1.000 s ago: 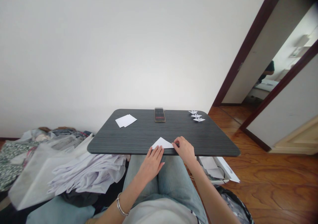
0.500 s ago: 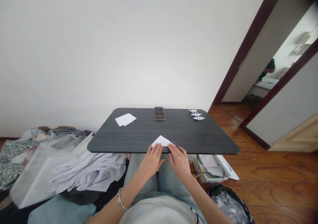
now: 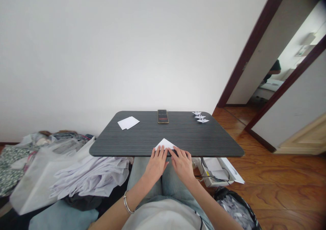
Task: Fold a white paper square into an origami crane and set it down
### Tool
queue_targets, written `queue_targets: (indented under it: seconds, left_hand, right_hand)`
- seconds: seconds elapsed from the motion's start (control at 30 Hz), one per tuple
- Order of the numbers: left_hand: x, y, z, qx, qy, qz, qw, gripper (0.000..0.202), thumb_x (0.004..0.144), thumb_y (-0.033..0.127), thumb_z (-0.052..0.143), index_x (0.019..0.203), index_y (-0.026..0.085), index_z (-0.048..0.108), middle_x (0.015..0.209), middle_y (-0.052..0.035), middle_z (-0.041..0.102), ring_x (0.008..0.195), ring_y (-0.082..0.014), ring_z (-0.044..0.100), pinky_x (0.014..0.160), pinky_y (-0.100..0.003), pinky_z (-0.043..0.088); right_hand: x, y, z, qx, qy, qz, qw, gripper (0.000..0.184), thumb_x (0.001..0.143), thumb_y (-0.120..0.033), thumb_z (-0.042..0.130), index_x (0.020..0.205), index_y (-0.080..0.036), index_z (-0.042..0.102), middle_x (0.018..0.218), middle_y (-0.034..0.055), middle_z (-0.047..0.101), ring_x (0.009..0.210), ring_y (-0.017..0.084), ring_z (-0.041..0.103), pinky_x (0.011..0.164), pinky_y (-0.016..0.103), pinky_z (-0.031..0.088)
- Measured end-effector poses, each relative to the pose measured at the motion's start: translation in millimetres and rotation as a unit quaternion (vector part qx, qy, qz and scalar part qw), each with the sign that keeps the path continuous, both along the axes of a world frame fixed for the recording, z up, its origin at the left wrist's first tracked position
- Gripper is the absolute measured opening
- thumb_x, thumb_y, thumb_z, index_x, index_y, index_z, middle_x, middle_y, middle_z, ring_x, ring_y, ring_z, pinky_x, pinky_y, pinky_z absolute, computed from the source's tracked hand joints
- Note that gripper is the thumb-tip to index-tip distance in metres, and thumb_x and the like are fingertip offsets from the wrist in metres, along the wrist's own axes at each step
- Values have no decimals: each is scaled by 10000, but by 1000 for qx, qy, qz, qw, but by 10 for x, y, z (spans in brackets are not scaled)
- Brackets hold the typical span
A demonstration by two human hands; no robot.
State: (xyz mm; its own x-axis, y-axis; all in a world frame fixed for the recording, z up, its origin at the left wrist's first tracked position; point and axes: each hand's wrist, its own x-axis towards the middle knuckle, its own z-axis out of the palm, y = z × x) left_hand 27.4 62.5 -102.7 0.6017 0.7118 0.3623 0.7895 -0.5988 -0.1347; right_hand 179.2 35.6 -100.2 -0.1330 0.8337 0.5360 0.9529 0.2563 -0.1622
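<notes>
A white sheet of paper (image 3: 165,143), folded into a triangle, lies at the table's front edge with its point facing the wall. My left hand (image 3: 157,161) rests its outstretched fingers flat on the paper's lower left part. From the other side, my right hand (image 3: 182,162) presses its extended fingertips along the lower right edge, close to the left fingers. Both hands are open, and their fingers hide the paper's near edge.
On the dark table (image 3: 137,140) are white paper sheets (image 3: 128,122) at left, a phone (image 3: 163,116) at the back and several folded paper cranes (image 3: 201,117) at right. Clothes (image 3: 91,175) are piled left. A box (image 3: 216,172) and black bag (image 3: 235,206) stand right.
My right hand's fingertips have slid left along the folded paper, nearer to my left hand. My left hand stays on the paper, almost in place.
</notes>
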Motion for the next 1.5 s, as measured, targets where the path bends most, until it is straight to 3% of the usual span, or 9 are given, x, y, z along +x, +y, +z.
queue_targets:
  seconds: [0.37, 0.57, 0.83, 1.23, 1.5]
  left_hand:
    - [22, -59, 76, -6, -22, 5, 1000, 511, 841, 249, 478, 1311, 86, 363, 1239, -145, 496, 1167, -297, 425, 1017, -474, 307]
    - [-1, -76, 35, 20, -10, 9, 1000, 535, 843, 235, 469, 1331, 65, 333, 1279, -144, 474, 1191, -292, 405, 1023, -435, 319]
    - [-30, -79, 19, 20, -33, -11, 999, 464, 864, 206, 409, 1305, 72, 356, 1239, -167, 493, 1176, -280, 415, 995, -453, 334]
    - [-42, -65, -4, 31, -42, -23, 998, 439, 866, 172, 370, 1292, 66, 370, 1167, -152, 509, 1122, -278, 426, 984, -464, 328]
    - [-56, -72, 16, 27, -39, -15, 999, 447, 849, 143, 385, 1293, 92, 367, 1193, -159, 502, 1145, -271, 427, 979, -457, 339]
  right_hand:
    - [30, 7, -67, 22, 21, 3, 1000, 330, 899, -258, 405, 1188, -155, 527, 1170, 129, 586, 1008, 231, 536, 913, 403, 307]
    - [47, 10, -105, 19, 18, 1, 1000, 352, 902, -256, 394, 1196, -102, 512, 1193, 149, 571, 1033, 233, 528, 914, 399, 319]
    - [24, -31, -44, 9, -24, 8, 1000, 367, 872, -247, 469, 1234, -287, 510, 1228, 108, 518, 1028, 257, 500, 886, 422, 338]
    - [7, 14, 32, -9, -40, 2, 999, 372, 842, -286, 552, 1209, -335, 523, 1224, 103, 512, 995, 270, 496, 859, 439, 336]
    - [83, 20, 33, 0, -33, 20, 999, 317, 878, -298, 479, 1166, -185, 548, 1176, 132, 558, 998, 249, 519, 921, 427, 320]
